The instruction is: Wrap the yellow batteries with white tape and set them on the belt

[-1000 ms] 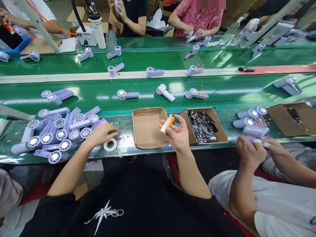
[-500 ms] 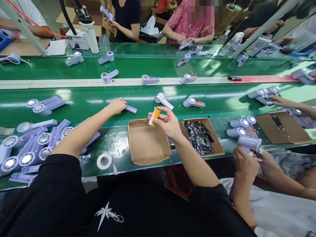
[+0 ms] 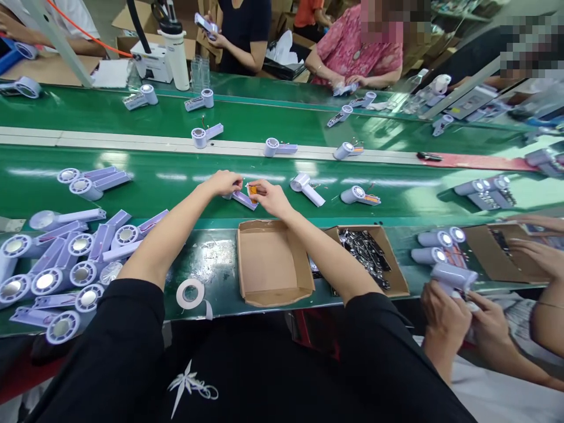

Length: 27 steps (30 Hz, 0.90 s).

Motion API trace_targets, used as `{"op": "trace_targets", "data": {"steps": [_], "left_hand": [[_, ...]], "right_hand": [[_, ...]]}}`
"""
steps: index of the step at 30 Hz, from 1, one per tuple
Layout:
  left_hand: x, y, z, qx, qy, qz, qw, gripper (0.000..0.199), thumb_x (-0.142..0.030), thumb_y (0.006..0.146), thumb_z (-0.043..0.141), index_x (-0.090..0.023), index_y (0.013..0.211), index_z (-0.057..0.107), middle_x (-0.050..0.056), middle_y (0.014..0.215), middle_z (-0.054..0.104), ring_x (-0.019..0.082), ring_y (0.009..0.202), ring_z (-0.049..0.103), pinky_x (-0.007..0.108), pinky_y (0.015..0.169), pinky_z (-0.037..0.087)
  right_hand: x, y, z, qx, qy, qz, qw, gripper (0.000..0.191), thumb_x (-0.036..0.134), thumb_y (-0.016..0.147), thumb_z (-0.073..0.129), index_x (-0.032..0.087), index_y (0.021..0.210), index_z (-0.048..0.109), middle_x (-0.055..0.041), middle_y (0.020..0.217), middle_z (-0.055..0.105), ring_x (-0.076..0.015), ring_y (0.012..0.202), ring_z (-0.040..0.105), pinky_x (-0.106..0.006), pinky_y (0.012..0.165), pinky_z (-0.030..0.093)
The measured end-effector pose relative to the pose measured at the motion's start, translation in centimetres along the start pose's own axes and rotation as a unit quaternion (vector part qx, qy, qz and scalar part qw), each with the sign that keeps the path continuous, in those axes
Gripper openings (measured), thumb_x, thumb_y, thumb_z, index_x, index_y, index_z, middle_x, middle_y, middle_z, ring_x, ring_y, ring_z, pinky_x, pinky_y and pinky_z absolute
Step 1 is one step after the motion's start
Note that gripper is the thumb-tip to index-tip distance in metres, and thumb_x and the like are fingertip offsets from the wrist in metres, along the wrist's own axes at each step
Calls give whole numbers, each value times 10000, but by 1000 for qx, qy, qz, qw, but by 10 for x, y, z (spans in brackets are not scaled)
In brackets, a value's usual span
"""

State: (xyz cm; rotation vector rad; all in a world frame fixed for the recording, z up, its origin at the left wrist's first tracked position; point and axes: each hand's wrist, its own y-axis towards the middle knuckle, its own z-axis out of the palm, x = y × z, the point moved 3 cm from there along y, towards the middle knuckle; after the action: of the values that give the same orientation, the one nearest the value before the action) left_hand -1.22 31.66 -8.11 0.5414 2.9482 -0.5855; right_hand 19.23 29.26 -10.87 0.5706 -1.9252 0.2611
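Hands meet over the green belt [image 3: 167,200], ctr. of your view. Your right hand [image 3: 268,197] pinches a small orange battery [image 3: 252,191] btwn thumb and fingertips; a bit of white shows at its edge. Your left hand [image 3: 227,183] sits over the head end of a pale purple fan [image 3: 245,201], its fingers bent down and close together; whether they grip it, you can't tell from here.

The fan lies on the belt, just beyond the open box [image 3: 277,264], its straight, slim handle angled toward your right hand, w/ the battery at the handle's far side. Most of the round head is hidden under your left hand.

Nr. your R side of the belt lie a white-and-purple fan [image 3: 308,189] and another w/ an orange strip in its handle [image 3: 361,195]. On the bench [image 3: 215,249]: a fan pile [image 3: 70,270] at L, a tape roll [image 3: 190,294], and a box of black parts [image 3: 363,258] at R, nr. a co-worker's hands [image 3: 453,311].
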Motion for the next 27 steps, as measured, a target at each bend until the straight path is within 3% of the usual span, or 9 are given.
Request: {"op": "trace_targets", "data": {"steps": [3, 6, 9, 13, 17, 21, 24, 27], "left_hand": [[-6, -3, 5, 8, 31, 47, 998, 314, -475, 967, 668, -335, 1196, 831, 38, 1228, 834, 280, 1142, 748, 323, 914, 518], [-14, -8, 13, 24, 89, 107, 990, 304, -367, 943, 712, -325, 1218, 836, 72, 1349, 792, 316, 1247, 708, 368, 974, 522], [-24, -7, 22, 24, 115, 112, 987, 298, -190, 944, 645, -268, 1136, 860, 138, 1328, 788, 362, 1310, 665, 434, 1020, 517], [-37, 4, 28, 12, 113, 95, 989, 287, -175, 905, 666, -204, 1115, 860, 199, 1229, 805, 420, 1334, 632, 489, 1042, 508], [-36, 19, 20, 28, 98, 83, 991, 219, -282, 885, 718, -243, 1041, 867, 143, 1056, 837, 344, 1144, 727, 388, 949, 517], [-21, 28, 7, 32, 26, 73, 997, 189, -382, 874, 742, -308, 1010, 850, 20, 1036, 853, 244, 1038, 756, 293, 894, 494], [-14, 28, 5, -5, -30, 48, 998, 221, -363, 931, 676, -298, 1083, 822, 8, 1091, 851, 226, 1074, 753, 272, 889, 483], [-17, 27, 10, -34, -38, 37, 998, 232, -337, 961, 644, -289, 1129, 797, 24, 1124, 846, 229, 1105, 750, 273, 901, 480]], "right_hand": [[-8, 1, 3, -2, 9, 9, 1000, 399, 274, 820, 760, 211, 1214, 755, -65, 1158, 848, -286, 1154, 807, -462, 1087, 623], [-14, -2, -3, -10, 22, 33, 999, 494, 273, 845, 751, 226, 1335, 711, -58, 1197, 846, -290, 1175, 811, -471, 1077, 638], [-19, -6, -11, -19, 35, 50, 998, 589, 281, 852, 759, 208, 1429, 665, -79, 1213, 849, -288, 1180, 814, -455, 1080, 639], [-20, -11, -19, -26, 38, 43, 998, 550, 329, 865, 774, 197, 1394, 703, -99, 1275, 840, -285, 1205, 805, -455, 1127, 613], [-24, -15, -23, -25, 29, 28, 999, 576, 345, 887, 768, 193, 1437, 698, -97, 1269, 844, -278, 1192, 809, -462, 1142, 603], [-27, -18, -21, -46, 9, 19, 999, 478, 296, 862, 797, 190, 1327, 756, -87, 1220, 856, -265, 1162, 821, -429, 1126, 617], [-23, -18, -16, -35, -59, 30, 997, 418, 239, 900, 767, 212, 1317, 761, -65, 1221, 857, -238, 1146, 826, -378, 1096, 625], [-14, -17, -10, 33, -250, 58, 966, 434, 271, 996, 711, 253, 1429, 717, -61, 1257, 847, -240, 1168, 814, -346, 1055, 618]]}}
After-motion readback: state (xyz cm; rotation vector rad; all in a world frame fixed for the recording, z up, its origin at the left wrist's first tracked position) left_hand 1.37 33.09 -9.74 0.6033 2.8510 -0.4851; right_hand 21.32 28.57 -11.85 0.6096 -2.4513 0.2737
